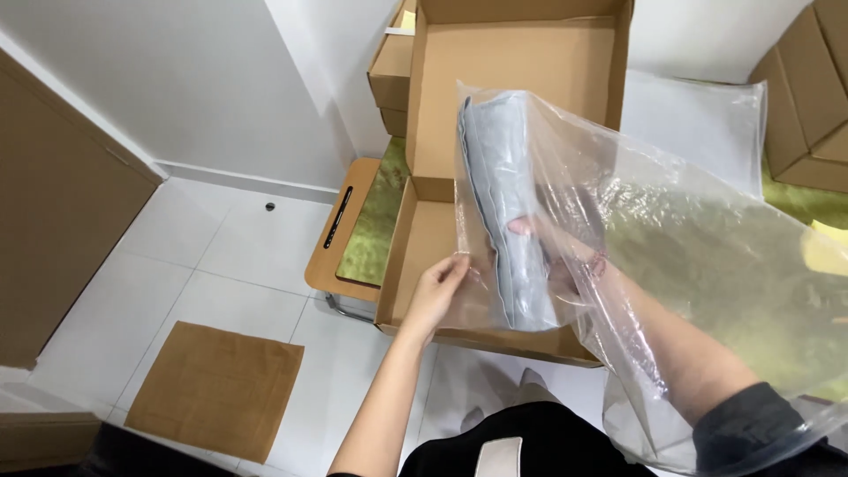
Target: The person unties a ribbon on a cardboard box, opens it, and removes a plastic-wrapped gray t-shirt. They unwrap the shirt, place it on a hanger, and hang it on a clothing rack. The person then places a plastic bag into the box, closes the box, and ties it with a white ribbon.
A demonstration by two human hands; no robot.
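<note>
— Two hands are seen from the head camera; what is held by each?

— A large clear plastic bag is pinched at its open edge by the left hand, thumb and fingers closed together on the film. The right hand is pushed inside the bag, forearm sheathed by the plastic, and is clamped on a folded grey cloth bundle, which is held upright within the bag.

— Where is the bundle placed in relation to the rest?

— It is held above an open brown cardboard box, whose lid is raised behind it. The box is rested on a table with a green top and rounded wooden edge, overhanging the near edge.

— What else is shown?

— More closed cardboard boxes are stacked at the right, and another is seen behind the open one. A flat brown cardboard sheet is laid on the white tiled floor at the lower left, well apart from the hands.
</note>
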